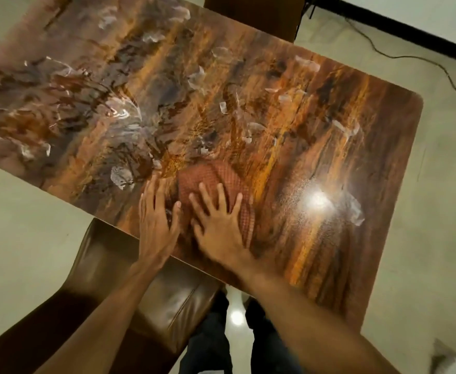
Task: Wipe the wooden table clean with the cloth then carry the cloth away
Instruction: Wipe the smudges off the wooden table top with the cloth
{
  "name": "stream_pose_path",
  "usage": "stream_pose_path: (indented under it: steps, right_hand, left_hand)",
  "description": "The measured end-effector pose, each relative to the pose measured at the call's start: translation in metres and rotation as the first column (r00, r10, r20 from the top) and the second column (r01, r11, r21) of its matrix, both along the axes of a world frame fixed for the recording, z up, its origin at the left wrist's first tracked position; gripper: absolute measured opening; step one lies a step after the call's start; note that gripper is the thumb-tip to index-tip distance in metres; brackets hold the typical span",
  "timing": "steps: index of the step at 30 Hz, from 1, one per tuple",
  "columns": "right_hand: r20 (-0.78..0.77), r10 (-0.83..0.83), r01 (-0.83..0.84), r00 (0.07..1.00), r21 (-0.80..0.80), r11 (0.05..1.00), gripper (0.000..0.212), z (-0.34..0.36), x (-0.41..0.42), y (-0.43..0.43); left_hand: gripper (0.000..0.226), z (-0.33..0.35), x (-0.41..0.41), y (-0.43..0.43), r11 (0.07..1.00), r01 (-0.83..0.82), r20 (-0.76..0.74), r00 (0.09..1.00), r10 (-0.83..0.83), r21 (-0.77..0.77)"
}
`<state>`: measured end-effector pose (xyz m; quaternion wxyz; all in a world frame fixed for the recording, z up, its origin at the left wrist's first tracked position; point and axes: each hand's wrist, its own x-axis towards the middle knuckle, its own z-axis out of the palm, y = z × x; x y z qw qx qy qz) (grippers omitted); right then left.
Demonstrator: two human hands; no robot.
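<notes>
The wooden table (316,147) fills most of the view, glossy and streaked with smears and pale patches. A reddish-brown checked cloth (208,176) lies near the table's front edge. My right hand (218,222) presses flat on the cloth with its fingers spread. My left hand (158,214) rests flat on the bare wood just left of the cloth, fingers straight. The part of the cloth under my right palm is hidden.
A brown leather chair (140,287) is tucked under the front edge, below my left arm. Another chair back (253,14) stands at the far side. A black cable (410,58) runs over the pale floor at the right. A lamp glare (316,198) shines on the wood.
</notes>
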<state>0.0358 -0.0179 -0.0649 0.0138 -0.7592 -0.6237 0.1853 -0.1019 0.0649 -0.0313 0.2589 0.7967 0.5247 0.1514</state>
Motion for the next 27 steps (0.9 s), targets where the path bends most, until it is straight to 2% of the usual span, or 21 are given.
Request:
stream_pose_path:
  steps: [2,4,7,8,10,12,13,16,19,21,24,27]
  right_hand:
    - [-0.020,0.000,0.000,1.000,0.002,1.000,0.064,0.001,-0.018,-0.048]
    - [-0.002,-0.121,0.121,0.993,-0.011,0.993,0.063,0.001,0.015,-0.078]
    - [0.042,-0.378,0.380,0.925,-0.073,0.922,0.064,0.001,0.067,-0.062]
    - [0.027,-0.418,0.419,0.908,-0.095,0.903,0.065,0.005,0.068,-0.048]
    - [-0.005,-0.313,0.312,0.950,-0.070,0.947,0.065,0.012,0.040,-0.035]
    - [-0.024,-0.129,0.129,0.991,-0.025,0.991,0.063,0.011,0.007,-0.071]
    - [-0.025,-0.099,0.099,0.995,-0.006,0.995,0.062,0.008,0.006,-0.107]
    - [-0.002,-0.265,0.265,0.964,-0.006,0.964,0.065,0.001,0.058,-0.188]
    - [0.026,-0.461,0.461,0.887,-0.053,0.886,0.067,0.001,0.108,-0.206]
    - [-0.028,-0.456,0.454,0.890,-0.047,0.890,0.066,0.006,0.091,-0.209]
    - [-0.127,-0.295,0.302,0.947,0.037,0.953,0.064,0.002,0.052,-0.258]
    - [-0.127,-0.309,0.317,0.943,0.054,0.947,0.064,-0.007,0.083,-0.316]
  left_hand:
    - [0.061,0.004,-0.009,0.003,1.000,-0.020,0.012,1.000,0.020,-0.009]
    - [0.062,0.005,-0.013,0.003,0.999,-0.015,0.032,0.999,0.016,-0.029]
    - [0.062,0.005,-0.008,-0.007,1.000,0.021,0.036,0.999,-0.021,-0.012]
    - [0.062,0.006,-0.004,-0.014,0.999,0.035,0.032,0.999,-0.034,-0.021]
    - [0.060,0.007,0.004,-0.030,0.997,0.069,0.015,0.998,-0.069,-0.016]
    - [0.057,0.011,0.015,-0.047,0.991,0.133,0.003,0.991,-0.133,0.010]
    - [0.057,0.013,0.022,-0.056,0.989,0.149,0.009,0.989,-0.149,0.014]
    - [0.058,0.017,0.037,-0.080,0.987,0.161,0.013,0.987,-0.161,-0.009]
    - [0.059,0.017,0.059,-0.115,0.978,0.207,-0.001,0.978,-0.207,-0.018]
    - [0.060,0.018,0.074,-0.143,0.965,0.263,-0.019,0.965,-0.263,-0.022]
    - [0.059,0.020,0.093,-0.177,0.950,0.313,-0.023,0.949,-0.313,-0.019]
    - [0.059,0.023,0.107,-0.198,0.943,0.332,-0.024,0.943,-0.333,-0.027]
